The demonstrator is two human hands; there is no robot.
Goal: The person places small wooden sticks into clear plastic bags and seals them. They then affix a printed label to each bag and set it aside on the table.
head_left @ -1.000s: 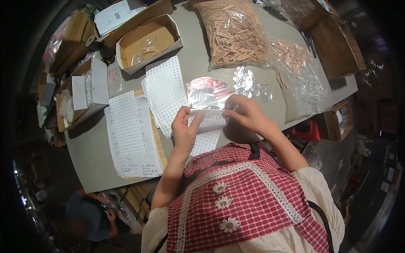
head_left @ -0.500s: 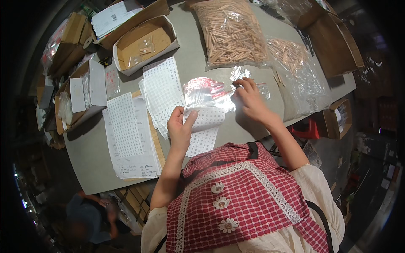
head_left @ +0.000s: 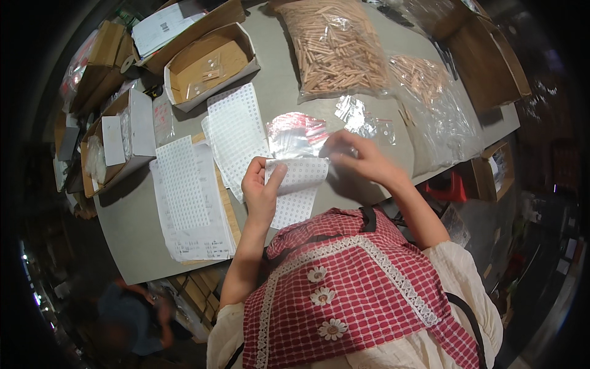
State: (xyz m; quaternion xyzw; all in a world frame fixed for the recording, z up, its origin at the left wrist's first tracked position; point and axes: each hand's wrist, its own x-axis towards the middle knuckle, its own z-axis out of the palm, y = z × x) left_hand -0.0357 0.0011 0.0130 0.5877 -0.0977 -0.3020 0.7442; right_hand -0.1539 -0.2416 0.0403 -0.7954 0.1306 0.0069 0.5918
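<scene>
Left fingers [head_left: 278, 175] pinch apparently one sheet [head_left: 301, 174] (right fingers [head_left: 342, 138] near its corner).

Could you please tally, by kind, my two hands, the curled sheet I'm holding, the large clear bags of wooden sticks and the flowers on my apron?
Hands: 2 (left hand, right hand)
Curled sheet: 1
Large clear bags of wooden sticks: 2
White flowers: 3
Total: 8
</scene>
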